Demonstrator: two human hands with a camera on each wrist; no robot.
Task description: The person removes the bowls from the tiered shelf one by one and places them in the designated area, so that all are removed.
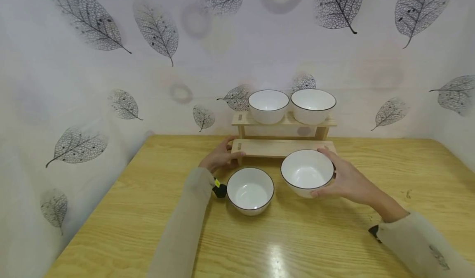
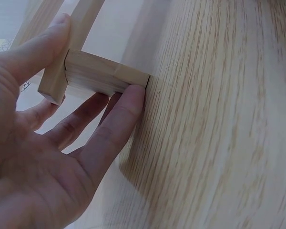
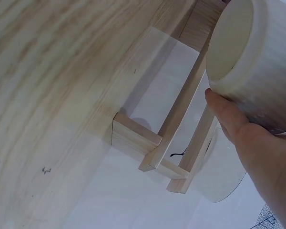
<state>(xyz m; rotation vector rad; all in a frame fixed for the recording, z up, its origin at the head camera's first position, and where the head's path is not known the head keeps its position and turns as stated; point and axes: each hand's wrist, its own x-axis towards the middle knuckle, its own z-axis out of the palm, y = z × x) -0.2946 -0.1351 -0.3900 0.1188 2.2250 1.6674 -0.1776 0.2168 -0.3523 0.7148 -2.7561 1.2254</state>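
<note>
My right hand point(image 1: 349, 181) grips a white bowl point(image 1: 307, 173) with a dark rim by its right side. In the right wrist view the underside of this bowl point(image 3: 233, 43) shows, held off the table, in front of the lower shelf. My left hand point(image 1: 219, 156) holds the left end of a two-tier wooden rack point(image 1: 283, 147). In the left wrist view the thumb lies along the shelf and the fingers point(image 2: 117, 126) press against the rack's leg point(image 2: 102, 71). Another white bowl point(image 1: 250, 191) stands on the table beside my left forearm.
Two more white bowls, a left one point(image 1: 269, 107) and a right one point(image 1: 313, 107), sit on the rack's upper tier. Behind the rack hangs a leaf-patterned cloth point(image 1: 156, 100). The wood-grain table point(image 1: 148, 212) extends to both sides.
</note>
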